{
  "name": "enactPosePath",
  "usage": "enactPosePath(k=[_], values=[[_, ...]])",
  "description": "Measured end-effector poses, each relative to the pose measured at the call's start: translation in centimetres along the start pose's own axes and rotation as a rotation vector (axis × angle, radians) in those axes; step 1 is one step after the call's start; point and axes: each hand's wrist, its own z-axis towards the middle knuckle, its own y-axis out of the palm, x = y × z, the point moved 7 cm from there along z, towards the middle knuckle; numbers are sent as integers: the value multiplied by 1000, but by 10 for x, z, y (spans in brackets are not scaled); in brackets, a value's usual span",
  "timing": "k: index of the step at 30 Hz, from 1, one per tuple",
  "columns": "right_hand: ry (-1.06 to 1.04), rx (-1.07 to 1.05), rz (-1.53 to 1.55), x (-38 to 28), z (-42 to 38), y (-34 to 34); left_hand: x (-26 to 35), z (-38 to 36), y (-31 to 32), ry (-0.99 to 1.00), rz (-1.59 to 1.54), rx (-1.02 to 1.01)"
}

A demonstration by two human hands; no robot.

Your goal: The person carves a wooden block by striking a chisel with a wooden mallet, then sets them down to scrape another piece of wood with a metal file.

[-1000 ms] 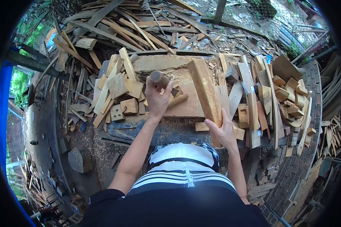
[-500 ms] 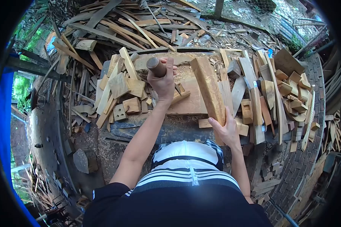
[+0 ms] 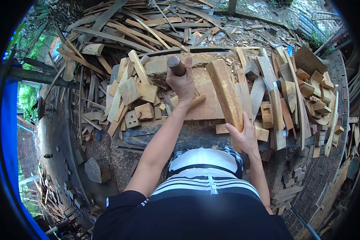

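Diffuse daylight looks brightest at upper right. Strong fisheye distortion bends the edges into black corners. A hazy spot blurs the bottom centre.

Relative to its first position, my left hand [image 3: 182, 85] is now displaced forward, away from my body, and slightly rightward. The round wooden handle [image 3: 176, 66] in its grip has advanced with it. My thumb [image 3: 189, 67], previously angled outward, now points forward alongside the handle.

Long boards and sticks [image 3: 160, 35] lie heaped at the far side; a blue tarp [image 3: 7, 140] hangs at the left; a grey stone-like block [image 3: 98, 170] sits at the near left.
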Motion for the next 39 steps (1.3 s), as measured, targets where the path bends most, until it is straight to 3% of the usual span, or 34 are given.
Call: enactPosePath(k=[3,7,12,16,18,24,27,39], values=[[-3,9,8,0,3,1,-2,-3,4,-97,-47,27],[36,-28,-30,4,5,2,-1,-1,12,-34,-57,1],[64,-27,-3,2,5,-2,-2,-9,12,-93,-50,-14],[87,-60,3,5,9,3,3,-2,5,59,-27,37],[-3,-2,-56,4,10,-1,-2,-3,5,-43,-84,-13],[21,-17,-48,3,10,0,-1,-3,0,-155,-202,13],[31,-25,-13,1,9,0,-3,3,0,-76,-137,4],[9,0,40,6,9,5,-9,3,12,-106,-109,2]])
